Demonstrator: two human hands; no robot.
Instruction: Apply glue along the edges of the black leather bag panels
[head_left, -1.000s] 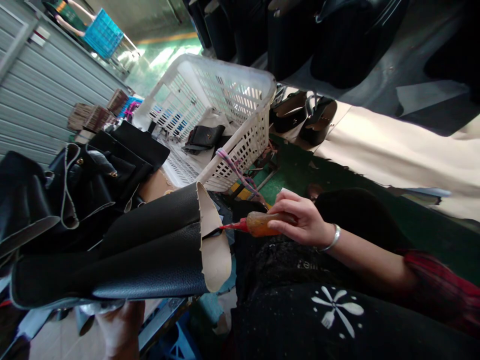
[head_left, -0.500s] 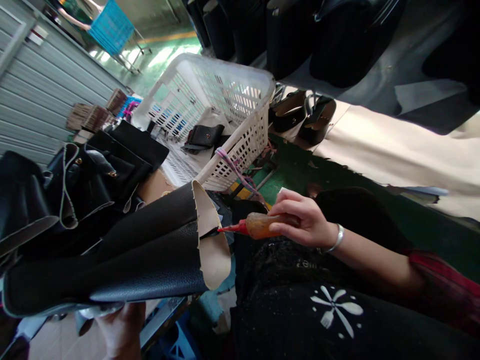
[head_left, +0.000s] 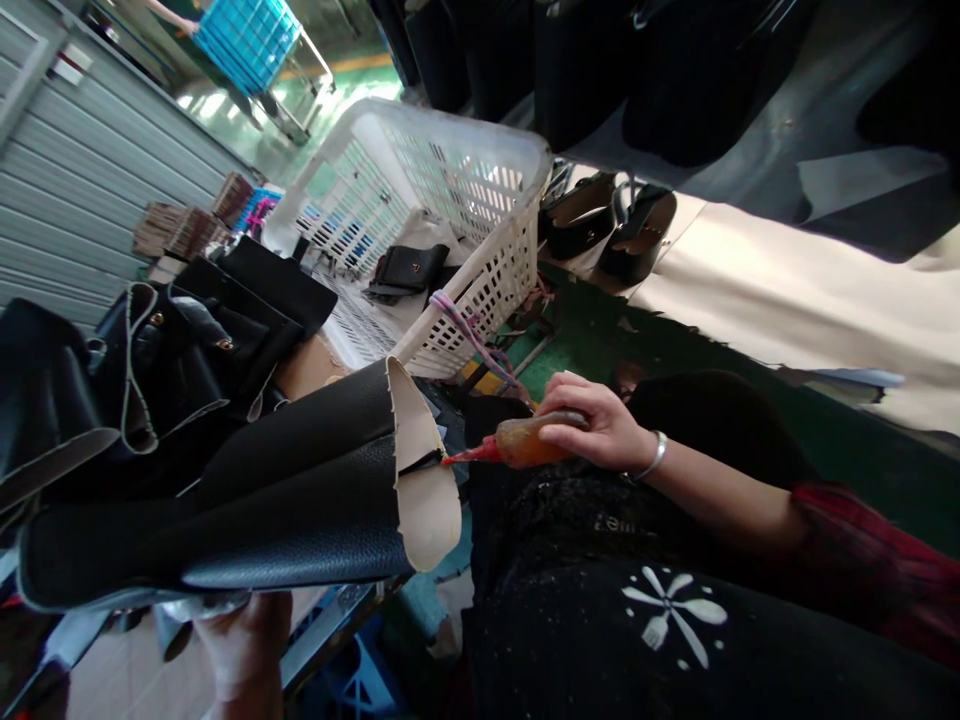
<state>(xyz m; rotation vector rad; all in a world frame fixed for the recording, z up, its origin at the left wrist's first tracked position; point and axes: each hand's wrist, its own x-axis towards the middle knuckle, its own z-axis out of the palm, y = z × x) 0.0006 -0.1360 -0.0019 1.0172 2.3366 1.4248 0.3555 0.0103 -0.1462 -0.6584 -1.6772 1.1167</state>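
Observation:
My left hand [head_left: 244, 640] is under a black leather bag body [head_left: 300, 500] and holds it up from below; its fingers are mostly hidden behind the leather. The bag body lies on its side, folded inward along its length, with its pale-lined open end [head_left: 429, 515] facing right. A dark strip shows in the fold at that end. In my right hand [head_left: 600, 425] is a squeeze bottle [head_left: 529, 440] of amber liquid, fingers closed around it. Its red nozzle points left, with the tip at the edge of the open end, by the dark strip.
Several black leather bag pieces [head_left: 180, 350] are heaped at left. Beyond the bag body stands a white plastic basket [head_left: 487, 240] with black leather pieces inside. Black bags hang or stand at the upper right above pale sheet material [head_left: 787, 310]. A person pushes a blue cart [head_left: 247, 45] behind.
My right hand and the bottle have shifted slightly left and up, the nozzle tip staying near the opening. The bag body's left end has moved a little right and up. The blue cart has moved right.

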